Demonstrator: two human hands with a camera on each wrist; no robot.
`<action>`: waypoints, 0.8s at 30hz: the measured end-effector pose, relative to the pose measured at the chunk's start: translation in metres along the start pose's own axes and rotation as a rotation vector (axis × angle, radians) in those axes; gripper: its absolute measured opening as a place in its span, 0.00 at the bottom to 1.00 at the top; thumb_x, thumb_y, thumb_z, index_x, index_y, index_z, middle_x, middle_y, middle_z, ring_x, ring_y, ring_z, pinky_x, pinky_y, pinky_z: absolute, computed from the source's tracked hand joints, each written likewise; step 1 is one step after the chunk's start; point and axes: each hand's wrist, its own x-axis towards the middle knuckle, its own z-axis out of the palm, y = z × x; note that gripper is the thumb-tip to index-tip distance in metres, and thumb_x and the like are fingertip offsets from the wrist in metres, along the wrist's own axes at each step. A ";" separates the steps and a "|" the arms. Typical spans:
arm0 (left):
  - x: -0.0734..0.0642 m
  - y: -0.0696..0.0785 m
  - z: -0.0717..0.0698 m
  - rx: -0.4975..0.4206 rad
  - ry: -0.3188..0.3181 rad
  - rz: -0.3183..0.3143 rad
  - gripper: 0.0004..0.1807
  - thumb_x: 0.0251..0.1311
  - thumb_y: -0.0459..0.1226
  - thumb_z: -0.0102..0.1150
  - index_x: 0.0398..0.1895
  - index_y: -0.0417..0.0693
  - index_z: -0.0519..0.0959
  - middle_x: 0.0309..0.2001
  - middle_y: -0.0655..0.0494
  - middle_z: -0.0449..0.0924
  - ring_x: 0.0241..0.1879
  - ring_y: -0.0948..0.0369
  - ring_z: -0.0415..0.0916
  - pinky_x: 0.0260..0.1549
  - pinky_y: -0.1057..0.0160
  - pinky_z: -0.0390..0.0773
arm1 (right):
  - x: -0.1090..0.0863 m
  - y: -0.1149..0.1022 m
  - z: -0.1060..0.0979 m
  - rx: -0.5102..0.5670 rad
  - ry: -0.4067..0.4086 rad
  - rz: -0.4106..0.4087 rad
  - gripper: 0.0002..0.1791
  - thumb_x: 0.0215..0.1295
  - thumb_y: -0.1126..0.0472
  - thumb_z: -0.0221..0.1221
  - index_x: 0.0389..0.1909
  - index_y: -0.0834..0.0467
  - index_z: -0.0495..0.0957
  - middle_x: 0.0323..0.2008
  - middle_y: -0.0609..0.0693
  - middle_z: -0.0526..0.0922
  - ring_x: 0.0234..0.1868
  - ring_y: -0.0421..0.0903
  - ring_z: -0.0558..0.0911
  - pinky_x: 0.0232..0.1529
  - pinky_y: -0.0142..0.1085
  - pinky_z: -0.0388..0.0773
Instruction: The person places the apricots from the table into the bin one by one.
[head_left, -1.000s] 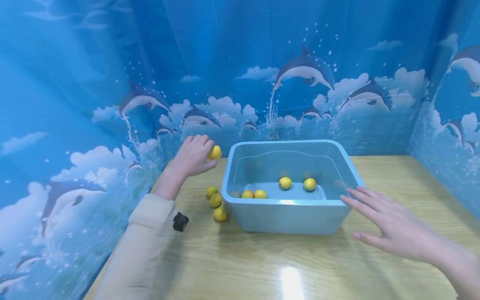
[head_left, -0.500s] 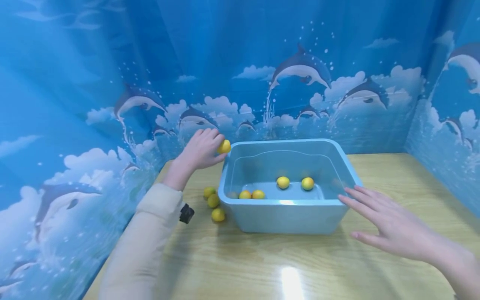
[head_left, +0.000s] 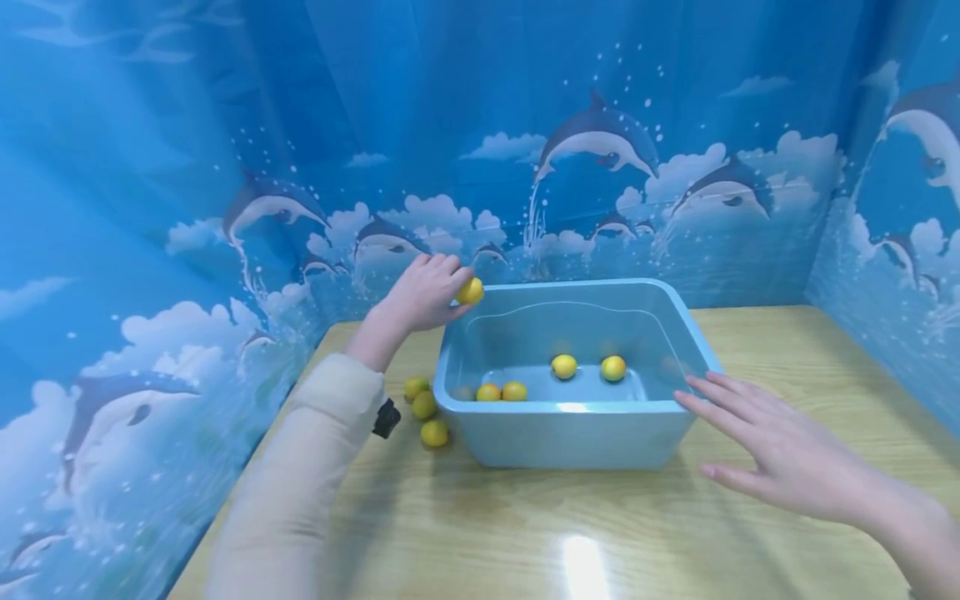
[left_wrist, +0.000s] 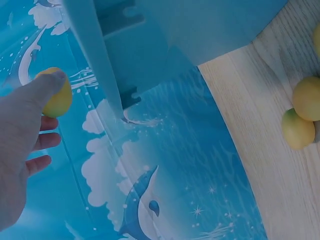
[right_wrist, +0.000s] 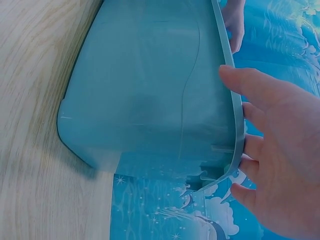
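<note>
My left hand holds a small oval yellow fruit above the back left corner of the light-blue plastic bin. In the left wrist view the thumb lies across the held fruit, with the fingers beneath and behind it. Inside the bin lie several similar fruits, among them a yellow fruit and an orange-blushed fruit. At the bin's right front corner is my right hand, fingers extended and the fingertips right at the rim. The right wrist view shows that hand beside the rim, thumb stretched out.
Three loose fruits, one a yellow fruit, sit on the wooden table just left of the bin. A blue dolphin-print curtain rises behind and at both sides. A small black device hangs below the left sleeve.
My left hand has carried its fruit rightward and slightly up, from left of the bin to over its back left corner. My right hand stays at the rim.
</note>
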 end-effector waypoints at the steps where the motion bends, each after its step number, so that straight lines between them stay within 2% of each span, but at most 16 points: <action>1: 0.001 0.001 0.001 -0.001 -0.003 0.005 0.24 0.57 0.48 0.60 0.52 0.45 0.73 0.42 0.49 0.73 0.42 0.53 0.68 0.44 0.56 0.69 | 0.000 0.000 0.000 0.000 -0.001 0.001 0.45 0.50 0.46 0.66 0.69 0.50 0.58 0.69 0.51 0.57 0.70 0.48 0.51 0.64 0.26 0.31; 6: 0.004 0.002 0.003 -0.009 -0.029 0.013 0.26 0.56 0.47 0.62 0.57 0.48 0.70 0.45 0.49 0.73 0.45 0.52 0.69 0.46 0.55 0.69 | -0.001 -0.001 0.002 0.004 -0.006 0.003 0.45 0.51 0.46 0.66 0.69 0.50 0.57 0.68 0.53 0.59 0.70 0.48 0.51 0.64 0.26 0.31; 10: 0.005 0.002 -0.002 0.010 -0.063 0.002 0.28 0.58 0.49 0.59 0.59 0.48 0.69 0.47 0.49 0.74 0.48 0.52 0.70 0.48 0.54 0.69 | -0.001 -0.001 0.002 0.009 -0.009 0.002 0.46 0.51 0.46 0.66 0.70 0.50 0.56 0.68 0.54 0.59 0.70 0.48 0.50 0.65 0.26 0.31; 14: 0.003 0.001 -0.006 0.011 -0.082 -0.022 0.26 0.59 0.50 0.57 0.56 0.46 0.71 0.47 0.49 0.75 0.48 0.52 0.71 0.48 0.54 0.69 | 0.000 0.000 0.002 0.009 -0.006 0.002 0.46 0.51 0.47 0.66 0.69 0.50 0.57 0.69 0.51 0.57 0.70 0.47 0.50 0.65 0.27 0.31; 19: -0.008 -0.002 -0.003 -0.016 -0.088 -0.067 0.19 0.60 0.49 0.57 0.45 0.44 0.75 0.40 0.50 0.76 0.43 0.53 0.72 0.46 0.54 0.70 | 0.000 0.000 0.002 0.009 -0.005 0.008 0.47 0.50 0.48 0.67 0.70 0.50 0.56 0.70 0.49 0.55 0.70 0.48 0.50 0.65 0.27 0.31; 24: -0.027 -0.005 0.008 -0.063 -0.065 -0.101 0.17 0.60 0.47 0.58 0.40 0.43 0.76 0.35 0.50 0.76 0.38 0.53 0.71 0.43 0.55 0.71 | 0.000 -0.001 0.001 0.018 -0.016 0.019 0.47 0.49 0.49 0.67 0.70 0.50 0.56 0.70 0.50 0.55 0.70 0.50 0.51 0.65 0.28 0.31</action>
